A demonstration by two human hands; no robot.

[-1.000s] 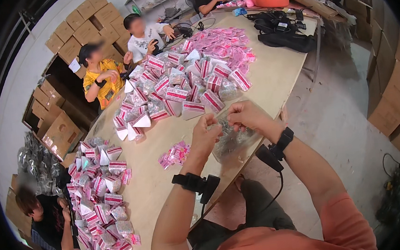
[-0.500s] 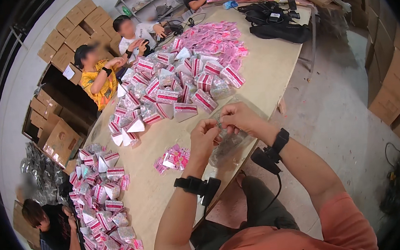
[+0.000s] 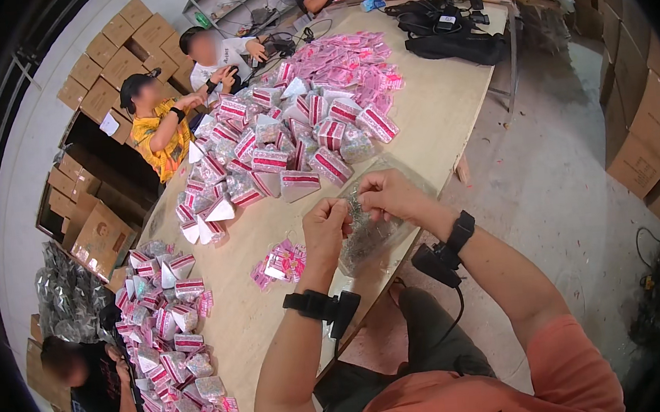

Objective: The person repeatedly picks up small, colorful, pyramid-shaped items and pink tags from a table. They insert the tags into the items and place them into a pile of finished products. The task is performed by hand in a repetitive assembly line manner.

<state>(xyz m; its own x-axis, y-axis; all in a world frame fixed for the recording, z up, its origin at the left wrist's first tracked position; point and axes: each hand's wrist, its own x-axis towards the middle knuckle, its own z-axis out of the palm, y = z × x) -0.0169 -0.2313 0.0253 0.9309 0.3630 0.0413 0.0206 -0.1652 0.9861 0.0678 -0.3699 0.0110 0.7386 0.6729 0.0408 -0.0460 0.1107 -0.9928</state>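
My left hand [image 3: 325, 228] and my right hand [image 3: 388, 194] both pinch the top edge of a clear plastic bag [image 3: 369, 238] filled with small shiny pieces. The bag hangs at the near edge of the long wooden table [image 3: 431, 113]. Just left of my left hand lies a small pile of pink packets [image 3: 279, 263]. Each wrist carries a black strap with a small device.
A big heap of red-and-white labelled bags [image 3: 279, 152] fills the table's middle, pink packets [image 3: 350, 61] behind it. Another heap [image 3: 170, 335] lies near left. Other people sit along the left side and far end. Black bags [image 3: 448, 30], cardboard boxes [image 3: 642, 127] around.
My hands stay on the clear bag with small finger shifts at its top edge. The view has tilted slightly, so the table sits a little higher in the picture.
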